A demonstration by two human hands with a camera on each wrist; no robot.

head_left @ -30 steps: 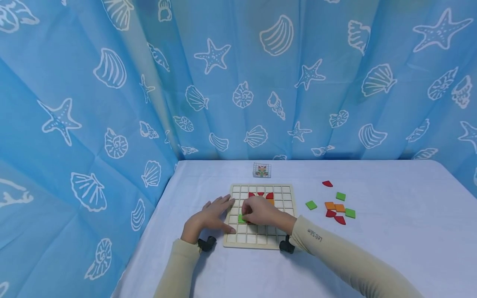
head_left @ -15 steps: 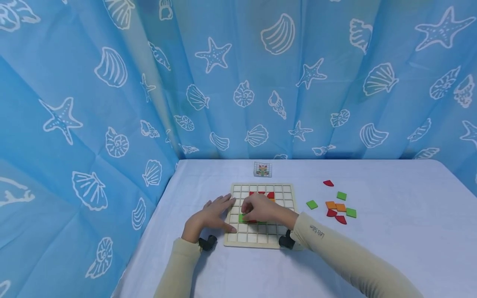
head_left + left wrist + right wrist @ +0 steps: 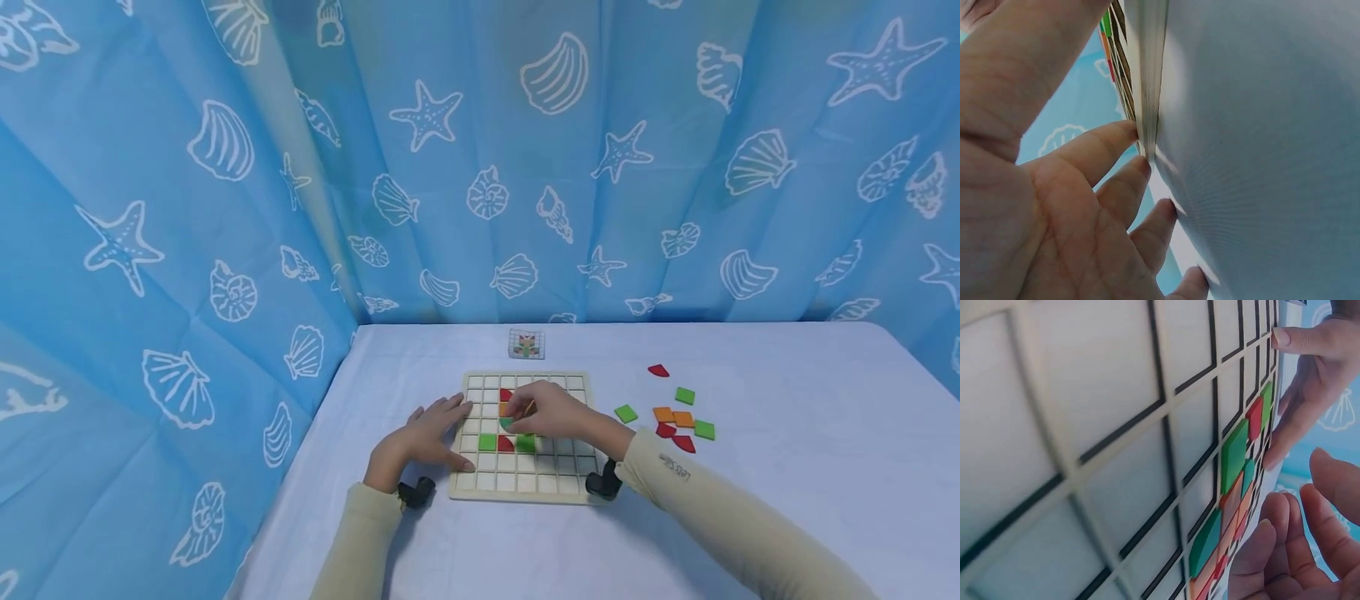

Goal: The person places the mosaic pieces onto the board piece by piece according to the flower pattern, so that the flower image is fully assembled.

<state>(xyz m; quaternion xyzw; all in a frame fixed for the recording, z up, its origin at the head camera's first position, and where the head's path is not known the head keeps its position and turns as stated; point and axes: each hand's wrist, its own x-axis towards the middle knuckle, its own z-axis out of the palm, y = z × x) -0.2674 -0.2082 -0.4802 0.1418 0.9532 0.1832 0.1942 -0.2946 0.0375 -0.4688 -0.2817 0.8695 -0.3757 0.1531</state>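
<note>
The wooden grid board point(image 3: 525, 498) lies on the table under both hands. My left hand point(image 3: 423, 433) rests at its left side, fingers spread, with fingertips at the frame's edge in the left wrist view. My right hand point(image 3: 555, 410) hovers over the board's middle, fingers loosely bent, with nothing between them in the right wrist view. Its fingertips are near a teal piece point(image 3: 506, 424). Below lie a green square tile point(image 3: 487, 442), a red quarter-round tile point(image 3: 506, 443) and another green tile point(image 3: 526, 443). Orange and red tiles above are partly hidden by the right hand.
Right of the board lie loose tiles: green squares point(image 3: 626, 413), orange squares point(image 3: 683, 419) and red quarter-rounds point(image 3: 684, 443). A small pattern card point(image 3: 527, 343) lies beyond the board. A blue shell-print curtain point(image 3: 450, 208) hangs behind the table.
My right hand has left the left green tile and moved up and to the right. The tile stays on the grid, and the lower tiles are uncovered. My left hand has stayed put.
</note>
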